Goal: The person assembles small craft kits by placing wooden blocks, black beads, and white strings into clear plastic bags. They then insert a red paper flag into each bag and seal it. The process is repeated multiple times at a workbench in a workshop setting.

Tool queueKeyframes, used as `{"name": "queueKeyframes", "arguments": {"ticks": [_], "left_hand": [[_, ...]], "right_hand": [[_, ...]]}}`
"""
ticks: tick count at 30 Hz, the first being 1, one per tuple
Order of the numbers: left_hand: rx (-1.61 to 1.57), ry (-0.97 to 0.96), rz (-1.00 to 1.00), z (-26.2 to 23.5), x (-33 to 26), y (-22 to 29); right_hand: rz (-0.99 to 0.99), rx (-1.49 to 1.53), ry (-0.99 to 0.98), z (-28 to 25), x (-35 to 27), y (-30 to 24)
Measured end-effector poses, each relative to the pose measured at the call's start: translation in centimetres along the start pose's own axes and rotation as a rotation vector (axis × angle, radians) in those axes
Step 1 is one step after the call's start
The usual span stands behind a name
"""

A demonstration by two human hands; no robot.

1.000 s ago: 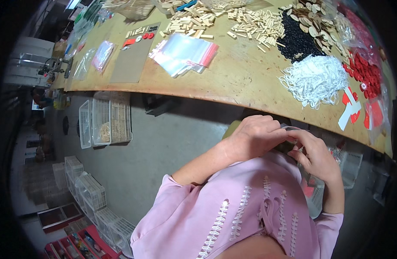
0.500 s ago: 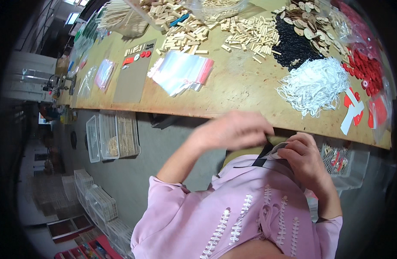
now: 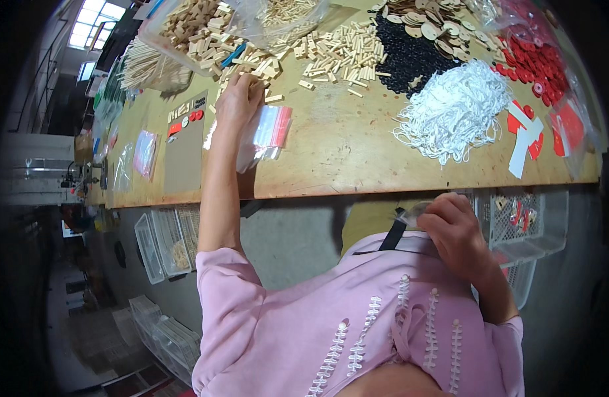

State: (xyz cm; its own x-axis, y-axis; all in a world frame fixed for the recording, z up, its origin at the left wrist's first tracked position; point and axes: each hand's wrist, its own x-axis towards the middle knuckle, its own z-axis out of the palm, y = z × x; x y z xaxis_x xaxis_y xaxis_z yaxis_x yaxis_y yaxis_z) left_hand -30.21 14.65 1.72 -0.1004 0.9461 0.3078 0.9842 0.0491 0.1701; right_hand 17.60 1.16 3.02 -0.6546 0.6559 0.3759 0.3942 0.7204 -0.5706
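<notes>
My left hand (image 3: 239, 99) is stretched over the table, its curled fingers down at the front edge of a pile of wooden blocks (image 3: 215, 41). Its fingertips are hidden among the blocks, so I cannot make out what they hold. Under my left forearm lies a stack of clear zip bags (image 3: 271, 129) with red strips. In front of my waist, below the table edge, my right hand (image 3: 456, 231) is closed on a small clear plastic bag (image 3: 415, 213). Whatever the bag contains is too unclear to tell.
Small wooden pegs (image 3: 344, 53), black pieces (image 3: 410, 49), wooden discs (image 3: 430, 23), white strings (image 3: 456, 109) and red discs (image 3: 532, 66) lie in heaps. A cardboard sheet (image 3: 184, 155) bears sample parts. Thin sticks (image 3: 152, 66) stand far left; plastic baskets (image 3: 169, 241) are below the table.
My left hand has left my right hand at the waist and gone forward and left to the wooden blocks. The right hand stays low with the plastic bag. The view has shifted slightly.
</notes>
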Motion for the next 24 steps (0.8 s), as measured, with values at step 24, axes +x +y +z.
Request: {"name": "queueKeyframes", "arguments": {"ticks": [24], "left_hand": [[-0.589, -0.501, 0.527, -8.4, -13.5, 22.2]], "right_hand": [[-0.114, 0.08, -0.046, 0.9, 2.5, -1.5]]}}
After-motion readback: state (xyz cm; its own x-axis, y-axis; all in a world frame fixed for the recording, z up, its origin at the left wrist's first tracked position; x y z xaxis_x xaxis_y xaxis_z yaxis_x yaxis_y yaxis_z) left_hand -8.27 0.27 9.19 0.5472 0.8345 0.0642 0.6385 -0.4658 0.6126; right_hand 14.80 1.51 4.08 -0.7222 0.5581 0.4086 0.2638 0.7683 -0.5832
